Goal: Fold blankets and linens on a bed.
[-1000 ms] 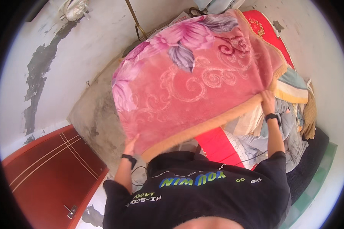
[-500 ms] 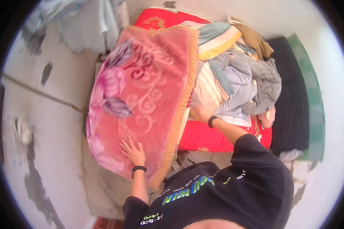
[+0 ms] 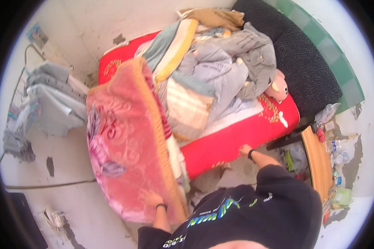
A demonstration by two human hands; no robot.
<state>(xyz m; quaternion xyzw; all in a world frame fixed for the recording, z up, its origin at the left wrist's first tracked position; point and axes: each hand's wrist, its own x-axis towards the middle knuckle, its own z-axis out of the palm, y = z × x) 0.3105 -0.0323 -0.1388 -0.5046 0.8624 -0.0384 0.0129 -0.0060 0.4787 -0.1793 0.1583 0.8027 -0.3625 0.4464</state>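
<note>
- Your left hand lies flat, fingers spread, on the lower part of the pink blanket; it presses on the cloth rather than gripping it.
- A dark band sits on that wrist, just below the hand.
- The blanket is folded into a thick slab with a flower pattern and an orange trim along its right edge. It stands on edge against the left end of the bed, its top reaching the red mattress.
- Your right hand is at the front edge of the mattress, touching the red cover; you cannot tell from here whether the fingers are closed on it or only resting there. A dark band is on this wrist too.
- On the mattress lies a heap of bedding in grey, cream and yellow, just beside the blanket's trim.
- A pink soft toy lies at the right edge of the heap.
- A black cushion runs along the far side of the bed.
- A wooden shelf with small bottles stands to your right, near the bed's corner.
- Grey clothes hang on the wall to your left, apart from the blanket.
</note>
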